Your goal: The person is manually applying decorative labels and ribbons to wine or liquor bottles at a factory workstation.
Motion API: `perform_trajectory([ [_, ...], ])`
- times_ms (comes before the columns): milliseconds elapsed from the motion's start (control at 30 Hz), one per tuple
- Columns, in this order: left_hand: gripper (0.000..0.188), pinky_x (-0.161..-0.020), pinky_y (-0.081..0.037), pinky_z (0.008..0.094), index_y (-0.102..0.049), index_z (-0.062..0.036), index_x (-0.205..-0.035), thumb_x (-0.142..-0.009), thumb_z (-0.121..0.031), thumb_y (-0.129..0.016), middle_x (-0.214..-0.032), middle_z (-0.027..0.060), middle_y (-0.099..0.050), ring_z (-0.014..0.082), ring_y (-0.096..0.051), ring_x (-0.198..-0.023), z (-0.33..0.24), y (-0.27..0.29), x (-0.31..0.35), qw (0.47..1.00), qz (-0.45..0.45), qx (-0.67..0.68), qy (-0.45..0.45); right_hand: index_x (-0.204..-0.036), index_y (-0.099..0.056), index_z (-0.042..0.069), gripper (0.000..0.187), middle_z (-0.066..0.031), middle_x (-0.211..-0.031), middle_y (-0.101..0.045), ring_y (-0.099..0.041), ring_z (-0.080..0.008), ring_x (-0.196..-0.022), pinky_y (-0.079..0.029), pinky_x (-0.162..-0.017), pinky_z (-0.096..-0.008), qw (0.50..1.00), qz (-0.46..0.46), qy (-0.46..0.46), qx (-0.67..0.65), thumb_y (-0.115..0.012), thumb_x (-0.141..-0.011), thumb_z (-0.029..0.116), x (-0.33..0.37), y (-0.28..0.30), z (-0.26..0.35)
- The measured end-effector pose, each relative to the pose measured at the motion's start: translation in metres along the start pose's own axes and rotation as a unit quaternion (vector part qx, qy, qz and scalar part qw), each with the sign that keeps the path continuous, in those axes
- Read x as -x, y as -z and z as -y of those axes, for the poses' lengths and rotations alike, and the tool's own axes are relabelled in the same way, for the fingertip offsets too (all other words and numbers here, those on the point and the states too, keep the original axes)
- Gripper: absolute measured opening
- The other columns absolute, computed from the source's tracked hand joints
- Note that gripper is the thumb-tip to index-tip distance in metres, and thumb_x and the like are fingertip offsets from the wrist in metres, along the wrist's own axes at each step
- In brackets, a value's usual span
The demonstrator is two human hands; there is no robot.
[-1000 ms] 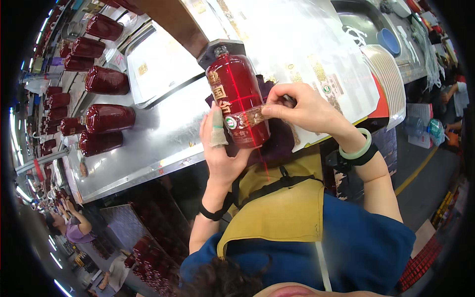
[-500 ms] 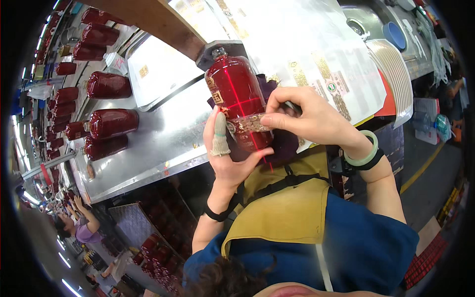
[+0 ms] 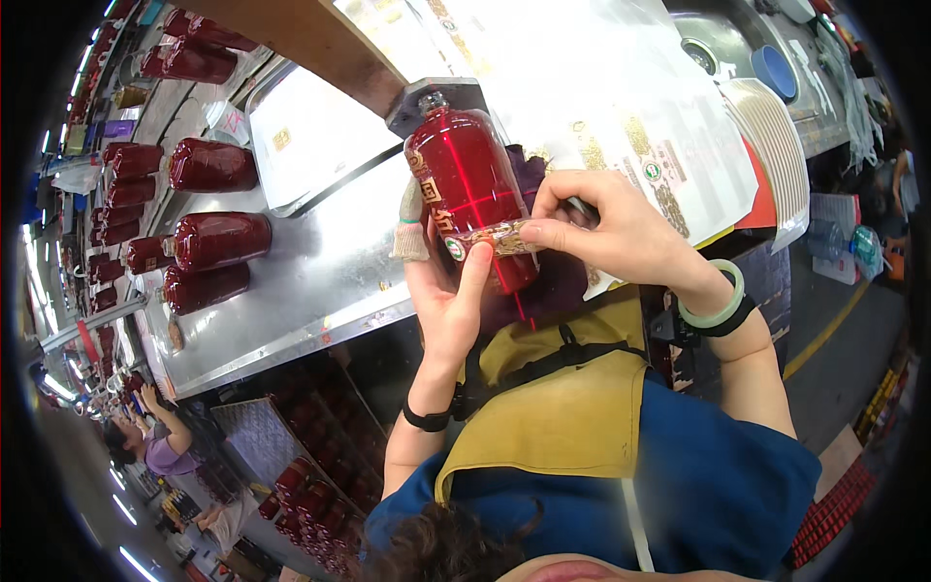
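Observation:
A glossy red glass bottle (image 3: 464,160) with gold lettering lies with its neck at a dark metal holder (image 3: 433,102) and its base toward me. Red crossed light lines fall on it. Around its lower part runs a patterned gold decal strip (image 3: 502,237). My left hand (image 3: 444,291) wraps the bottle's left side, its thumb pressing on the strip; a cloth cot covers one finger. My right hand (image 3: 603,221) pinches the strip's right end between thumb and fingers. Dark purple cloth (image 3: 555,291) lies under the bottle.
A wooden beam (image 3: 310,48) slants above the holder. Decal sheets (image 3: 669,126) cover the bench to the right, beside stacked pale sheets (image 3: 771,145) and a blue bowl (image 3: 773,71) by a sink. At left are a white tray (image 3: 320,121) and several red bottles (image 3: 223,241).
The bottle has turned so more gold lettering shows on top. My left thumb has moved from the bottle's base up onto the strip. The right hand stays nearly in place.

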State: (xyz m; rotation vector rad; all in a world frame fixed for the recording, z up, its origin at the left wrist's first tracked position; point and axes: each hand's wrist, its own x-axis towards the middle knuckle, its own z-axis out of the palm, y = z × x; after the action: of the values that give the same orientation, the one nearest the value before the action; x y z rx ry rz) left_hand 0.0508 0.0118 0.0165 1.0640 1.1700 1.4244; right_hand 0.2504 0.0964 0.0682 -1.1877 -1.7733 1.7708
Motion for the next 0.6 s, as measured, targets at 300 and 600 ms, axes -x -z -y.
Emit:
perform_trajectory([
  [300,0.077,-0.12,-0.033,0.0403,-0.023,-0.0029,-0.163,-0.098,0.001,-0.064,-0.161,0.0153,-0.038,0.0249,-0.042,-0.146,0.001,0.001,0.0,0.999,-0.002,-0.044,-0.02,-0.086,-0.07,-0.001,0.025,-0.0037,-0.067,-0.06,-0.051,-0.0093,-0.06,-0.041,-0.055,-0.0293,0.998,-0.042,0.041,0.026,-0.077,-0.093,0.022,-0.007,-0.001,-0.012],
  [600,0.074,-0.121,-0.031,0.0411,-0.022,0.0013,-0.162,-0.1,-0.005,-0.062,-0.161,0.0166,-0.037,0.0264,-0.04,-0.146,0.008,0.005,0.006,1.0,-0.001,-0.017,-0.021,-0.087,-0.07,0.0,0.022,-0.0051,-0.068,-0.063,-0.052,-0.0108,-0.06,-0.042,-0.057,-0.0295,0.996,-0.035,0.084,0.013,-0.076,-0.093,0.02,-0.001,-0.004,-0.001],
])
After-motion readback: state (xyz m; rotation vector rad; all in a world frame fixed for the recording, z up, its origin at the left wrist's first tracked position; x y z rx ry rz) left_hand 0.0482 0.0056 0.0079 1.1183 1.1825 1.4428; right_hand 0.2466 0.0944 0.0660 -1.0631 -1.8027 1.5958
